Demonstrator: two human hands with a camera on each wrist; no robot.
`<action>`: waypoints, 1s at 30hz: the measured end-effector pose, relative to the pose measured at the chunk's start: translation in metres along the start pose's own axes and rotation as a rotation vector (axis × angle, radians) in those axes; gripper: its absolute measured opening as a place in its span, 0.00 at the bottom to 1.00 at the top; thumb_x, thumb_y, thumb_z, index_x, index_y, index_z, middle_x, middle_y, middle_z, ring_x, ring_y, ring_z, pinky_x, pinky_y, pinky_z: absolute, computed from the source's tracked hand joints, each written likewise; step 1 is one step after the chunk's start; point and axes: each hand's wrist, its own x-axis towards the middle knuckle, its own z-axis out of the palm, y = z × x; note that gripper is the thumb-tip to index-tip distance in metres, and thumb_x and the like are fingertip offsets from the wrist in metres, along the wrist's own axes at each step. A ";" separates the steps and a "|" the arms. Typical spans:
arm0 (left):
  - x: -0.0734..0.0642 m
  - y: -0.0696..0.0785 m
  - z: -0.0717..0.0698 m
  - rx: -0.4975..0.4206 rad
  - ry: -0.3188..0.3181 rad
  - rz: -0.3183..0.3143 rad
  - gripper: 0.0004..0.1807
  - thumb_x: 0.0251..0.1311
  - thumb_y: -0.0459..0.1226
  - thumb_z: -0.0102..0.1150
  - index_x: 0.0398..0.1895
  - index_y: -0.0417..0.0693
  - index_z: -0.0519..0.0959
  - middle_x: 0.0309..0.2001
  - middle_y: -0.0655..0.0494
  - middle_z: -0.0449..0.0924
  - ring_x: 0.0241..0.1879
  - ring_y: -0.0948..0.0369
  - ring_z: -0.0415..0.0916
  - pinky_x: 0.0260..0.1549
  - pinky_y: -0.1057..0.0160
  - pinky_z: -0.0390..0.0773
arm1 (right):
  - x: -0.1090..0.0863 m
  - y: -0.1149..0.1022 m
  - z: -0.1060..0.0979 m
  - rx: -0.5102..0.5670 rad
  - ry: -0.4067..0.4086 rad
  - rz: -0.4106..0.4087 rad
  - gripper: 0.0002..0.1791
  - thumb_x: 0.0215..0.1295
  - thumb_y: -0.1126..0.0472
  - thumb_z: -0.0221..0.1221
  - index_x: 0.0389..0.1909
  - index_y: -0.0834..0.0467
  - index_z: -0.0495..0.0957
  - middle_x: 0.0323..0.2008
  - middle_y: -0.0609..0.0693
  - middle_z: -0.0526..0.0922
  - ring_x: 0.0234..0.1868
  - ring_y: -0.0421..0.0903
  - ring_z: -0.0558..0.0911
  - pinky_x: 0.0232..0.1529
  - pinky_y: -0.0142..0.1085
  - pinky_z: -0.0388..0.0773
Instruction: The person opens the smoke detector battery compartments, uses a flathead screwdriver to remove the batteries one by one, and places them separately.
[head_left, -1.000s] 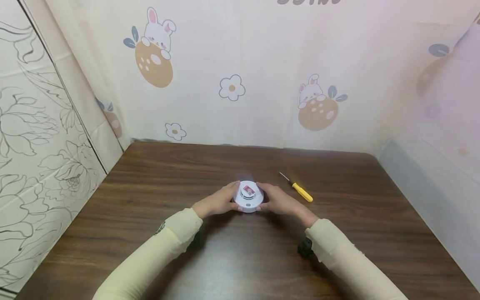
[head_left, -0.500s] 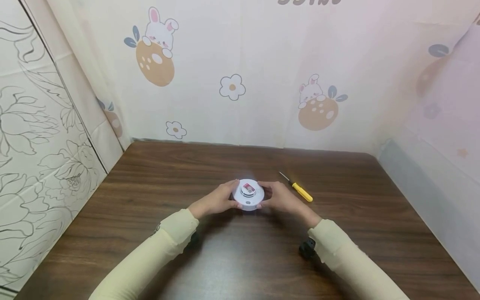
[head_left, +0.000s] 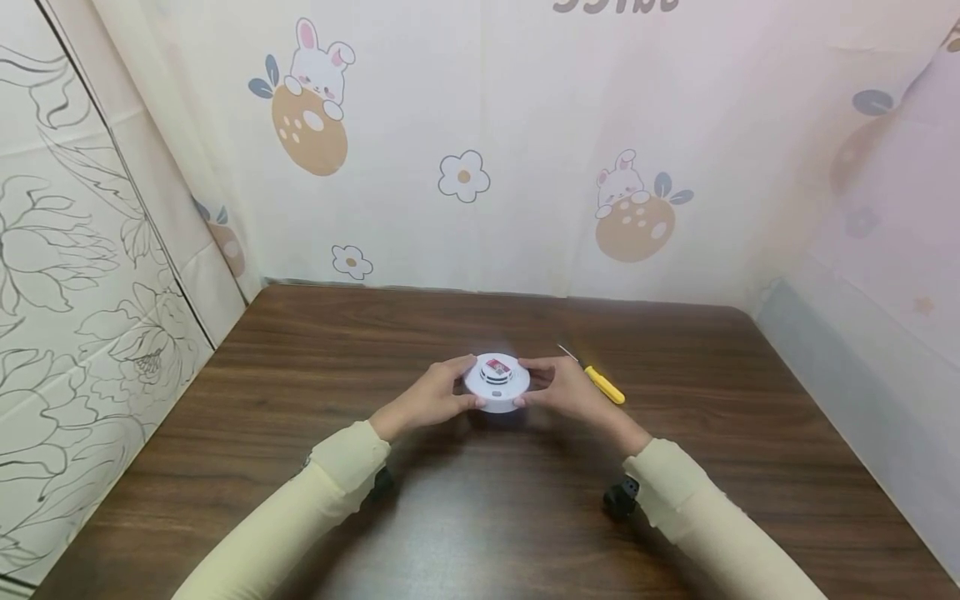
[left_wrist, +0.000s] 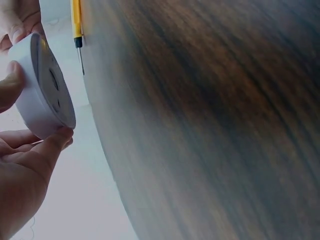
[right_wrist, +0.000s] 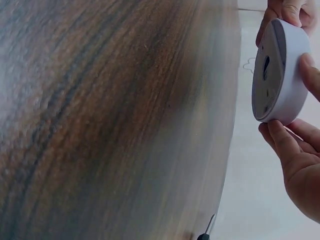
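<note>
A round white smoke detector (head_left: 497,398) with a red label on its raised, slotted centre is held between both hands, its top facing up. My left hand (head_left: 429,395) grips its left side, thumb at the near rim and fingers at the far side. On the opposite side my right hand (head_left: 572,390) grips it the same way. Both wrist views show the detector's flat underside (left_wrist: 54,82), with a dark slot in it, raised off the table. In the right wrist view the detector (right_wrist: 292,75) has fingertips along its rim.
A screwdriver (head_left: 604,385) with a yellow handle lies on the brown wood-grain table (head_left: 480,517), just right of my right hand. Behind the table's far edge hangs a pale curtain (head_left: 525,108) printed with rabbits and flowers.
Both hands have lifted the smoke detector a little off the table, so it sits slightly higher in the head view. The screwdriver has stayed put.
</note>
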 end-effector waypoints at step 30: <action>-0.001 0.004 -0.002 -0.158 0.094 -0.148 0.33 0.57 0.56 0.45 0.57 0.40 0.67 0.53 0.51 0.71 0.50 0.62 0.69 0.51 0.58 0.71 | -0.001 0.006 0.003 0.033 0.034 0.056 0.29 0.49 0.36 0.56 0.45 0.51 0.78 0.44 0.49 0.79 0.43 0.44 0.78 0.45 0.42 0.77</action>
